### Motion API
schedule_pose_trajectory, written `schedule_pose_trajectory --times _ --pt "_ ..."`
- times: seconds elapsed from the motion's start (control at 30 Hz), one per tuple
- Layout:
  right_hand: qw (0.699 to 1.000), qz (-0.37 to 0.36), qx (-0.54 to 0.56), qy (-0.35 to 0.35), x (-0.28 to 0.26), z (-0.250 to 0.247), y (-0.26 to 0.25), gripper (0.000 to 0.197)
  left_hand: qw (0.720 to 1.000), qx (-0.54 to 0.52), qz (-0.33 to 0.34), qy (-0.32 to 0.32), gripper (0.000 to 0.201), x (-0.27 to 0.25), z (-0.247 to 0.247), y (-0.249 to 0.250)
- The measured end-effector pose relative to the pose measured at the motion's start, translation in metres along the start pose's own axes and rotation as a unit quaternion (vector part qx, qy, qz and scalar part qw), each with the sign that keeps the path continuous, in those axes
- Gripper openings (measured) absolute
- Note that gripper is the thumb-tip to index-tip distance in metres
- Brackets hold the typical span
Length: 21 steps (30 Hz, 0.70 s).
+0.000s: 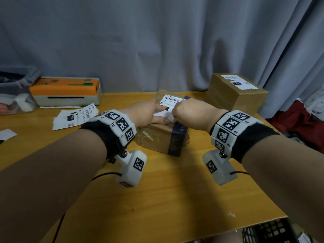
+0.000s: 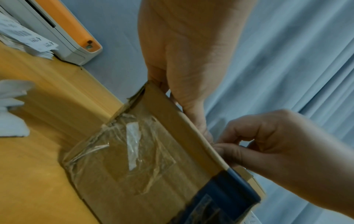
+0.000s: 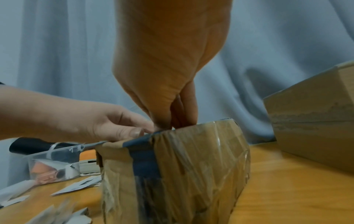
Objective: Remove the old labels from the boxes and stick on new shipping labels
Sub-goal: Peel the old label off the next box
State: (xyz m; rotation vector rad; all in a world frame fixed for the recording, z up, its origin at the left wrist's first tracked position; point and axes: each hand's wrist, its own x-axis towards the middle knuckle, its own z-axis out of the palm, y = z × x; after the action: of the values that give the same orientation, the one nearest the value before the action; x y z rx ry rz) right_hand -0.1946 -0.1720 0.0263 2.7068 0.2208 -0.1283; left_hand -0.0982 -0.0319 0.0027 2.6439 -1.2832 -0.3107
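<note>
A small cardboard box [image 1: 161, 137] wrapped in clear tape and a dark blue tape band stands mid-table. A white shipping label [image 1: 171, 99] with a barcode lies on its top. My left hand [image 1: 164, 114] lies on the near part of the label with its index finger straight and its thumb at the box's top edge. My right hand [image 1: 177, 114] is curled and pinches the label's near right part. The left wrist view shows the box side [image 2: 153, 174] and the right hand [image 2: 268, 144] at its top edge. In the right wrist view, both hands meet on the box [image 3: 182, 174].
A larger labelled box [image 1: 235, 95] stands at the back right. An orange-topped label printer [image 1: 68, 90] sits back left, with loose labels [image 1: 77, 116] in front and a clear plastic bin [image 1: 15, 92] beside it. A black crate [image 1: 268, 232] lies below the table's near right edge.
</note>
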Motion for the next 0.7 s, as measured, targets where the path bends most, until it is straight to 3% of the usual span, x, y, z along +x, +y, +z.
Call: schedule_pose_trajectory --times 0.13,0.37,0.7 --pt "1.0 0.021 -0.007 0.007 0.008 -0.004 -0.005 0.011 0.999 -0.03 0.008 0.009 0.061 -0.001 0.0 -0.001" --pt "0.988 0.02 0.148 0.036 -0.001 -0.008 0.018 0.023 0.997 -0.074 0.014 0.0 0.063 0.0 -0.002 -0.006" --pt "0.997 0.023 0.062 -0.034 0.007 -0.017 0.001 0.026 0.991 -0.126 0.044 -0.003 0.056 0.005 -0.001 -0.008"
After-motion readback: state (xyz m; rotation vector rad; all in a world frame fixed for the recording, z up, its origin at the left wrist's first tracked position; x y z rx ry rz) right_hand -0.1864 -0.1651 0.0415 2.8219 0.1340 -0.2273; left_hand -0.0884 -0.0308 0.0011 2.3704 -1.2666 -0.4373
